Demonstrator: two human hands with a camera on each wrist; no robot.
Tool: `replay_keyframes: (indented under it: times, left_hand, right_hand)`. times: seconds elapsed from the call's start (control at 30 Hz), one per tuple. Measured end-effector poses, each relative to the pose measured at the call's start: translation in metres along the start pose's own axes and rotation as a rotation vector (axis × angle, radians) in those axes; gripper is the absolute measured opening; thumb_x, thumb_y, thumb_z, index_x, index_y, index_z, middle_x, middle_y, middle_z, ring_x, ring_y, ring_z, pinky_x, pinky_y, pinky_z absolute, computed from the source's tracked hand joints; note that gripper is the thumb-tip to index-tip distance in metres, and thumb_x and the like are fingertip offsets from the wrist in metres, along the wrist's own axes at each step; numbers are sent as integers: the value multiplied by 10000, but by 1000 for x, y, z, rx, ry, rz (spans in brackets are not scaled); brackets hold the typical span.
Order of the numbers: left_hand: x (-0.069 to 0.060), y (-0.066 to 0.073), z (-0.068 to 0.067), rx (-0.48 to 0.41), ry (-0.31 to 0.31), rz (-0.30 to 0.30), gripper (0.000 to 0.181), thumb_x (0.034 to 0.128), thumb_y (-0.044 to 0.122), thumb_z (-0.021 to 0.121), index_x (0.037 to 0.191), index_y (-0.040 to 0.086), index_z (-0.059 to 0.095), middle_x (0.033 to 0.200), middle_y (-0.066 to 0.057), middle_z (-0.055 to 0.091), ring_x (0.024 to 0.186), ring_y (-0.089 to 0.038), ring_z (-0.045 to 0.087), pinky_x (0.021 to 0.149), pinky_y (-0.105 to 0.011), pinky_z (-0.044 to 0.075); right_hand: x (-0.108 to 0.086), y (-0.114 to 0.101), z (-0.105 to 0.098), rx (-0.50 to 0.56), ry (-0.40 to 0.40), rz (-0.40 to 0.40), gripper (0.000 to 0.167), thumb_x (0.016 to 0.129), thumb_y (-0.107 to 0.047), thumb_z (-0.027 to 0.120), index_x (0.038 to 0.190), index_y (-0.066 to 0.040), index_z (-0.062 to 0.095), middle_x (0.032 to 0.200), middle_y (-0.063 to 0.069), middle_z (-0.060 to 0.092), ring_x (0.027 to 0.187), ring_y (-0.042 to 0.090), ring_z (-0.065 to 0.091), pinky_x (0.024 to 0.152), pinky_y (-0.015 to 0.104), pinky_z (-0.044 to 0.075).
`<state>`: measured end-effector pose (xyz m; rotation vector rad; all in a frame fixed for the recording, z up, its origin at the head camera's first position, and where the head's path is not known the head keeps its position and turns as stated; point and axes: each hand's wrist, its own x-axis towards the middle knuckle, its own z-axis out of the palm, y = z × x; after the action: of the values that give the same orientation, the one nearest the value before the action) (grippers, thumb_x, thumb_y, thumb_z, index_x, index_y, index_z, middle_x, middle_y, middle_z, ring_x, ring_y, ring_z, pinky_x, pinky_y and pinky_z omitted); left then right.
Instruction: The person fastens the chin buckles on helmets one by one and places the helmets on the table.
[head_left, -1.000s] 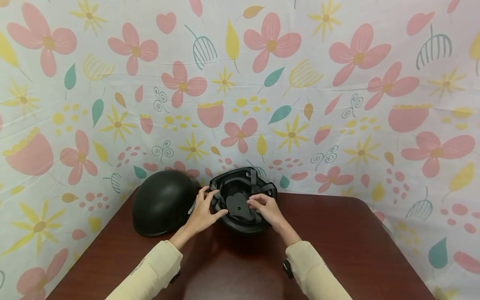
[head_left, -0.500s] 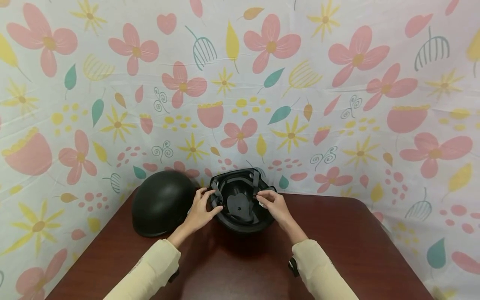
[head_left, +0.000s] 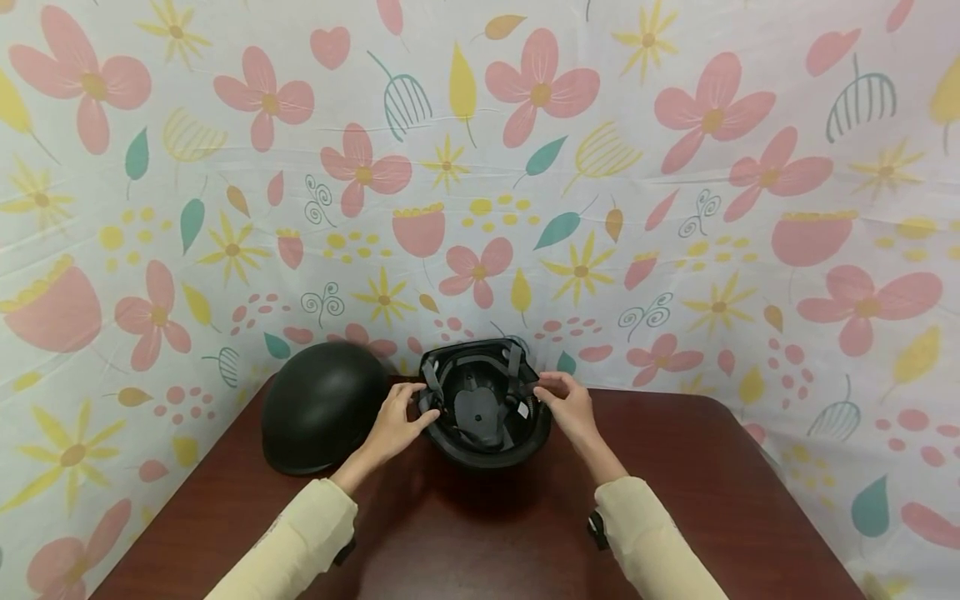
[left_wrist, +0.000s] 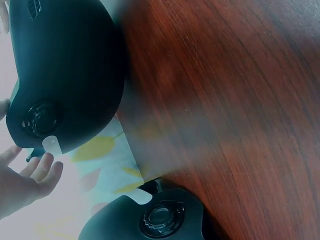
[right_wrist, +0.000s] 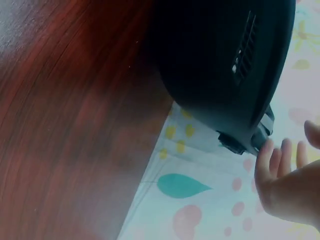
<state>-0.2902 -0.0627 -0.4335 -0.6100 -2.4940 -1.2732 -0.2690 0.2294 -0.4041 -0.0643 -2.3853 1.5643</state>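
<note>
A black helmet [head_left: 491,454] lies upside down on the table, its padded inside, grey straps [head_left: 513,367] and a small white label [head_left: 522,409] showing in the head view. My left hand [head_left: 393,421] holds its left rim, thumb at the inner edge and fingers beside it. Close to a round knob [left_wrist: 42,119] on the helmet's side, the left wrist view shows that hand's curled fingers. At the right rim, my right hand [head_left: 573,408] touches the edge near a strap with relaxed fingers. In the right wrist view its thumb stands apart from the shell.
Another black helmet [head_left: 326,408] rests dome up to the left, near my left forearm. Both helmets are toward the back of the dark red wooden table [head_left: 660,483]. Behind it hangs a floral cloth [head_left: 675,208].
My right hand has moved from inside the helmet outward to its right rim, uncovering the white label. My left hand stays at the left rim, its fingers lowered slightly.
</note>
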Motion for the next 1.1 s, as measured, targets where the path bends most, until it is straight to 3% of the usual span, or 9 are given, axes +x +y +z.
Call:
replay_keyframes:
  times: [0.23, 0.53, 0.77, 1.1]
  left_hand:
    - [-2, -2, 0, -23, -51, -86, 684, 878, 342, 727, 1433, 54, 449, 1467, -175, 414, 1280, -383, 483, 1008, -537, 448]
    - [-3, -5, 0, -9, -55, -87, 599, 880, 311, 728, 1377, 52, 515, 1402, -166, 474, 1171, -314, 517, 935, -497, 468]
    - [-5, -5, 0, -34, -47, -101, 546, 872, 290, 737, 1326, 49, 552, 1313, -157, 541, 1106, -299, 571, 903, -482, 491]
    - [-3, 1, 1, -40, -58, -106, 572, 864, 324, 743, 1349, 101, 537, 1367, -137, 520, 1169, -307, 555, 938, -502, 481]
  right_hand:
    - [5, 9, -4, -65, 26, 24, 448, 941, -187, 652, 1358, -87, 519, 1411, 173, 516, 1320, 349, 448, 1053, 531, 408]
    - [5, 17, -5, -61, -83, 94, 498, 963, -179, 607, 1432, -89, 464, 1480, 221, 420, 1333, 405, 441, 1027, 518, 446]
    - [3, 21, -9, -32, -89, 101, 485, 954, -134, 620, 1417, -82, 486, 1433, 235, 467, 1257, 373, 522, 925, 419, 531]
    - [-3, 27, -14, 48, -98, 125, 487, 967, -107, 592, 1436, -76, 464, 1466, 242, 416, 1302, 388, 487, 1014, 482, 487]
